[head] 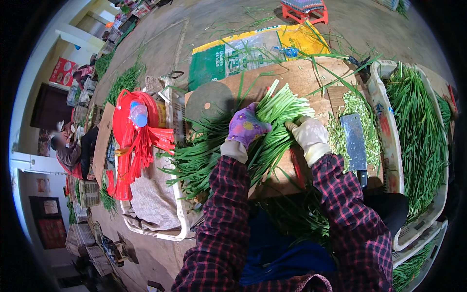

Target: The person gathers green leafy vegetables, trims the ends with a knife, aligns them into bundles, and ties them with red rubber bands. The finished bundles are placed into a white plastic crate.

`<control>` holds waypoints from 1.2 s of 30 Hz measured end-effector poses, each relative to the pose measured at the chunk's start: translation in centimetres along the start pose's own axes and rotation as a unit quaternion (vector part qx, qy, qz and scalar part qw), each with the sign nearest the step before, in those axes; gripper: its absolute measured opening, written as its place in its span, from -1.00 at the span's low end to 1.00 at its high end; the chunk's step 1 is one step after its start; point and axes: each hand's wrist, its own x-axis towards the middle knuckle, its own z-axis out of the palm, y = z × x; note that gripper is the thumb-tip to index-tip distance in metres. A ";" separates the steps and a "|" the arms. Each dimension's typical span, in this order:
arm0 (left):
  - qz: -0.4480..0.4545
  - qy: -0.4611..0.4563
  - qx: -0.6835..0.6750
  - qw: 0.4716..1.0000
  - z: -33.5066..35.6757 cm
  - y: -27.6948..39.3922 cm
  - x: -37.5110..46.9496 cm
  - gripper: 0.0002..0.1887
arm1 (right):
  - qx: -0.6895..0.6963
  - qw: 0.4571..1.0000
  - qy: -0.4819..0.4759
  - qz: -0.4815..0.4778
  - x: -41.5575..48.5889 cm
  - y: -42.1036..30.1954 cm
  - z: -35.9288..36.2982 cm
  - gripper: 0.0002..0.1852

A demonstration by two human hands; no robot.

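My left hand (249, 126), in a purple flowered glove, grips a thick bunch of long green leafy stalks (281, 107) near its pale cut ends. Against the bunch's right side, just below those ends, rests my right hand (309, 135) in a whitish glove, its thumb touching the stalks; whether it grips them is unclear. The leafy ends spread left over the wooden board (303, 75). A cleaver (354, 142) with a black handle lies on chopped pale stalk pieces (370, 131) at the board's right. Something red lies partly hidden under the bunch.
Right of the board, a white plastic crate (390, 153) holds more green stalks. On the left, red ties (136, 157) and a plastic bottle (138, 115) lie by a cloth-lined crate (178, 219). Beyond are a printed sack (208, 65) and a red stool (304, 16). A person (71, 153) sits far left.
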 end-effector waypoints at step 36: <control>-0.010 -0.047 -0.098 0.994 -0.9 -2.9 0.1 -0.13 | -0.052 0.947 0.121 -0.292 -2.5 3.6 3.2 -0.81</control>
